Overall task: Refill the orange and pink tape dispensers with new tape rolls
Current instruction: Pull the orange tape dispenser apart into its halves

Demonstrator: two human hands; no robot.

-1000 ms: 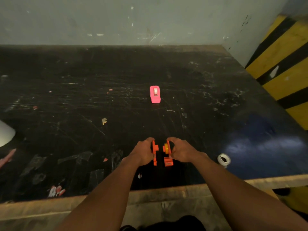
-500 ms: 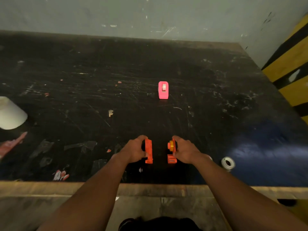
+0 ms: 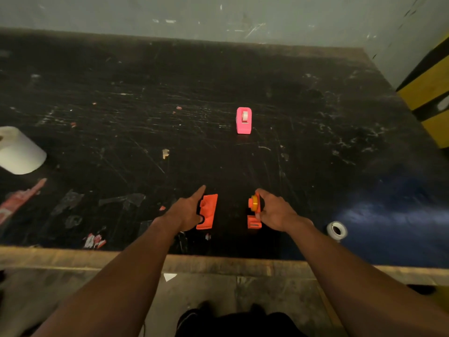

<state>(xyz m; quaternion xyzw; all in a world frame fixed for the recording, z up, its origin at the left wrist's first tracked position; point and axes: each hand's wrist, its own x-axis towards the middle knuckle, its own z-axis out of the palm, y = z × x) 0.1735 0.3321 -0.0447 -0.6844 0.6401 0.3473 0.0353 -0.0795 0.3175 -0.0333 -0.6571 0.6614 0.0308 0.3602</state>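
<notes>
Near front edge of table point(image 3: 315, 122), left hand point(image 3: 185, 212) pinching orange cover half point(image 3: 208, 210), forefinger straight, right hand point(image 3: 275, 211) gripping orange spool half point(image 3: 254, 207), halves apart, pink dispenser point(image 3: 244, 120) farther back, tape roll point(image 3: 336, 230) beside right forearm.

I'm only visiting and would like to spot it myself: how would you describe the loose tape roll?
Find the black table and follow its front edge rightward. Just past the right hand, which holds an orange dispenser half, lies the tape roll. It is a small whitish ring with a dark hole, far smaller than the white paper roll at the far left.
</notes>
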